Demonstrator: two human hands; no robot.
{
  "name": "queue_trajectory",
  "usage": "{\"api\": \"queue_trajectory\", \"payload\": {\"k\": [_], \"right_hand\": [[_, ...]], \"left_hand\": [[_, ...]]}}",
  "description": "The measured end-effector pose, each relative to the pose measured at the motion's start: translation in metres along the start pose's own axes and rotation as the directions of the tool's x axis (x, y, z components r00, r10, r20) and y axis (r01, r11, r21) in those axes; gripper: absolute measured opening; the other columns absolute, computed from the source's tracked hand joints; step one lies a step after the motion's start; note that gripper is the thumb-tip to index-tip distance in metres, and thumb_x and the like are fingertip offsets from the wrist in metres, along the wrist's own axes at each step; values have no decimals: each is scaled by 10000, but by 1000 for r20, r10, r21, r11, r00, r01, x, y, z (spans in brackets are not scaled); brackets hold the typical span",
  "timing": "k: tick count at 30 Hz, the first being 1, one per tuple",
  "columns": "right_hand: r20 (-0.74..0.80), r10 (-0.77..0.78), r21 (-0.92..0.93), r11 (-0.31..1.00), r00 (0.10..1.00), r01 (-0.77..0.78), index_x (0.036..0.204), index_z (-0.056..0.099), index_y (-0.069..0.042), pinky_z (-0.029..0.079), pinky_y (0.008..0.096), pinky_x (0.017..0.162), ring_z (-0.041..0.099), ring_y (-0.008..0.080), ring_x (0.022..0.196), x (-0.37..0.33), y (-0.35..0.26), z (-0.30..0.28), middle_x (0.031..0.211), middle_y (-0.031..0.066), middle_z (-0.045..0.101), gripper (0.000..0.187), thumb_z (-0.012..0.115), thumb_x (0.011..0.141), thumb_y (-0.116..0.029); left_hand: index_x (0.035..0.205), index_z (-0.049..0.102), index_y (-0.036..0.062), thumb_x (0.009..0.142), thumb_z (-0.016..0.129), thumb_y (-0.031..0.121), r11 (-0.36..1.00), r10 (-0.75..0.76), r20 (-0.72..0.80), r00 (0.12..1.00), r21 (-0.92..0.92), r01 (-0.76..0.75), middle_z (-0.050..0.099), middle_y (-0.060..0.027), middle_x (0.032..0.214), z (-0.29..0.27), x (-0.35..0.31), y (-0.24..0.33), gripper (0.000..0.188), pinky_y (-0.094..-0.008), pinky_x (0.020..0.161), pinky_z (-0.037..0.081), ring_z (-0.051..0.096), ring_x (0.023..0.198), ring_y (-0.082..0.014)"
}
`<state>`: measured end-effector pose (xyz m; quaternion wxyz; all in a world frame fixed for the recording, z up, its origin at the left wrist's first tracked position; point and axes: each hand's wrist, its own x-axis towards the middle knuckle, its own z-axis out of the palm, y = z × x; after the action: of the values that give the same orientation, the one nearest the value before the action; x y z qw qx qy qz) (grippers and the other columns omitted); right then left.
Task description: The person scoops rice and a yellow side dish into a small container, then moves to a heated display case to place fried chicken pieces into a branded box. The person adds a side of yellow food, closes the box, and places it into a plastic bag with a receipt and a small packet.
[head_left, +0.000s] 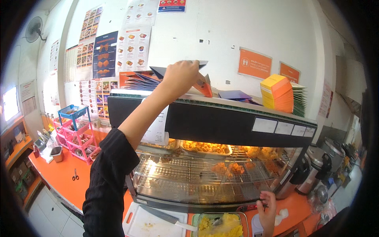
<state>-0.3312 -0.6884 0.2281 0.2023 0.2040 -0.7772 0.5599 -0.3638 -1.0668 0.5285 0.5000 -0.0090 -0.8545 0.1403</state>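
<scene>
Found at top of food warmer [221, 120]: folded carton [203, 85], gripped at upper edge in closed left hand [182, 77]. Judged light, bendable, creasable; best held along fold. Noted before warmer: half-curled right hand [267, 210], cannot tell contents.

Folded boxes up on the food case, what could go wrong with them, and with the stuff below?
The left hand grasps a folded box on top of the food case; tugging it might drag the neighbouring boxes down. Below, a knife lies uncovered on the white board, its handle past the edge, so a bump could knock it.
</scene>
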Motion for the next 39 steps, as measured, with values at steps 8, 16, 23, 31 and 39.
{"api": "queue_trajectory", "payload": {"k": [8, 16, 23, 31, 39], "right_hand": [[276, -343, -25, 931, 898, 364, 1074, 561, -35, 419, 326, 871, 539, 211, 979, 31, -92, 42, 1043, 85, 524, 268, 625, 816, -64], [177, -444, 558, 780, 878, 282, 1214, 461, -35, 435, 334, 901, 533, 188, 1041, 55, -149, 73, 1109, 101, 519, 428, 646, 836, -112], [313, -259, 750, 658, 914, -70, 1141, 472, -4, 462, 265, 770, 554, 103, 862, 45, -157, 112, 989, 44, 575, 356, 641, 852, -121], [622, -420, 468, 876, 661, 116, 1378, 261, 17, 440, 353, 848, 577, 258, 883, -11, -117, 151, 1076, 190, 566, 555, 508, 900, -117], [906, -178, 340, 846, 383, -411, 1139, 510, -16, 470, 243, 728, 564, 94, 830, -6, -94, 153, 964, 30, 595, 337, 648, 837, -69]], "left_hand": [[1187, 524, 37, 827, 593, 170, 984, 177, -574, 799, 85, -157, 617, -137, 1103, -4, -20, -19, 389, -414, 883, 478, 601, 1009, -307], [1171, 569, 11, 793, 602, -5, 966, 49, -701, 711, -149, -213, 595, -137, 1181, -55, -91, 19, 380, -432, 950, 436, 578, 1082, -284], [1419, 98, 46, 857, 512, -65, 429, -684, -288, 671, -902, 50, 306, -217, 1403, -60, -255, 118, 707, -384, 942, 464, 462, 1198, -342], [1346, 412, 51, 880, 526, 152, 755, -624, 48, 780, -221, 617, 298, -312, 1378, -48, -326, 124, 490, -551, 1053, 214, 246, 1334, -414], [1405, 306, 110, 721, 758, 278, 504, -818, 151, 555, -279, 818, 369, -177, 1381, -52, -421, 33, 836, -382, 828, 486, 520, 1081, -346]]}}
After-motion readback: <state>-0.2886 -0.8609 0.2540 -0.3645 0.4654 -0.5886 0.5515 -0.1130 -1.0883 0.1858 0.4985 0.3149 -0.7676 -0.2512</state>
